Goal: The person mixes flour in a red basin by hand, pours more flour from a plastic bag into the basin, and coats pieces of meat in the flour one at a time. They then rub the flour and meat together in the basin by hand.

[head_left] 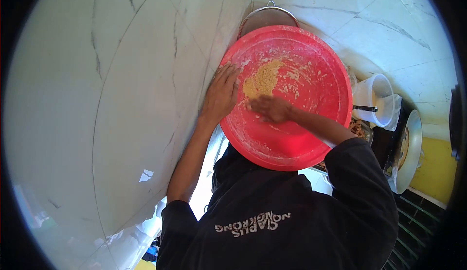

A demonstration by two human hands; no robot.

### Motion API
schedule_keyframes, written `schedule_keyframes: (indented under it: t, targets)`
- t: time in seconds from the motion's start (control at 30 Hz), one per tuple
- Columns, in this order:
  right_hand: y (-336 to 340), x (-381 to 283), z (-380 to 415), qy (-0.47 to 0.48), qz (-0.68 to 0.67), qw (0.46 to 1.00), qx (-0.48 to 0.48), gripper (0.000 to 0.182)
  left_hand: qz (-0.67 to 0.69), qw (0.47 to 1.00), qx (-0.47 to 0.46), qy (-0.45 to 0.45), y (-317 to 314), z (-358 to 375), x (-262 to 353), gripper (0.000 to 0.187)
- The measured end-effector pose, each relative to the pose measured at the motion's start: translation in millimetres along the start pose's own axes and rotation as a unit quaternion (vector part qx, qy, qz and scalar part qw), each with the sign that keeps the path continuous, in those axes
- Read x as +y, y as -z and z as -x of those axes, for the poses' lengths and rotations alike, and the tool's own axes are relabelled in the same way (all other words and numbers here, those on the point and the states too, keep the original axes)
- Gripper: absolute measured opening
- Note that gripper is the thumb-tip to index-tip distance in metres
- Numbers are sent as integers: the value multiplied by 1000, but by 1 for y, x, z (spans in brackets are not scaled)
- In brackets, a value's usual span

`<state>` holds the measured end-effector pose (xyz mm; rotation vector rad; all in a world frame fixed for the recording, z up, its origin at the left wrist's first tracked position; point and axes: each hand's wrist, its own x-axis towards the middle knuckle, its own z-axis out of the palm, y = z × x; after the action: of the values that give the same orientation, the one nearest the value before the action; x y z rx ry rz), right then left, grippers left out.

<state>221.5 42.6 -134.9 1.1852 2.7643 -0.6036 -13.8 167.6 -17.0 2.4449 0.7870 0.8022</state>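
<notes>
A wide red plastic basin sits in front of my body, its inside smeared with pale flour-like residue. My left hand holds the basin's left rim, fingers bent over the edge. Inside the basin, my right hand is low against the bottom, palm down and blurred by motion. It touches the lower edge of a yellowish crumbly mixture. Whether its fingers close on any of the mixture cannot be made out.
Behind the basin stands a round metal-rimmed sieve. To the right are a clear plastic tub, a black handle, a container of brown pieces and a large metal pan. A marbled tile wall borders the left.
</notes>
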Motion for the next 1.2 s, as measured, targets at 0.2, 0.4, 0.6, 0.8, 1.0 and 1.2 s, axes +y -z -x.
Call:
schedule_keyframes:
  t: [0.2,0.4,0.6,0.8,1.0,1.2]
  targets:
    - [27,22,1,-34,38,997,63,67,3,1000,-9,1,-1,-3,-1,35]
    - [1,-4,55,101,-8,993,-63,73,5,1000,-16,6,1,-1,-6,33]
    - [16,58,19,-74,86,993,12,77,8,1000,-20,4,2,-5,-1,33]
    - [1,11,6,-16,-2,999,31,80,-1,1000,-17,5,2,-3,-1,32]
    - [-6,-1,-23,-57,41,995,67,80,1,1000,-18,-1,0,-2,-3,35]
    - [22,37,-29,-197,122,968,98,80,5,1000,-22,2,1,-3,-2,34]
